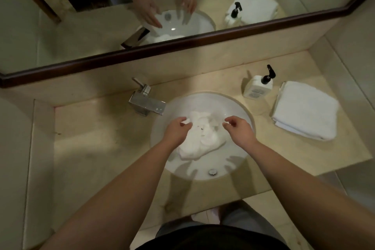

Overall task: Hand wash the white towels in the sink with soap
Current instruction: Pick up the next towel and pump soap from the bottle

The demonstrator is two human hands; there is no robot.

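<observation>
A crumpled wet white towel [203,140] lies in the round white sink [235,158]. My left hand [178,131] hovers over the towel's left part with loosely curled fingers, the tips close to a fold of cloth. My right hand [238,128] hangs over the towel's right edge, fingers relaxed and holding nothing. A white soap bottle with a black pump [256,87] stands on the counter behind the sink to the right. A second white towel [304,111], folded, lies to the right of the bottle.
A square chrome faucet [148,103] sits at the sink's back left, with no water running. The beige stone counter [97,148] is walled on the left. A dark-framed mirror [182,44] runs along the back and reflects both hands.
</observation>
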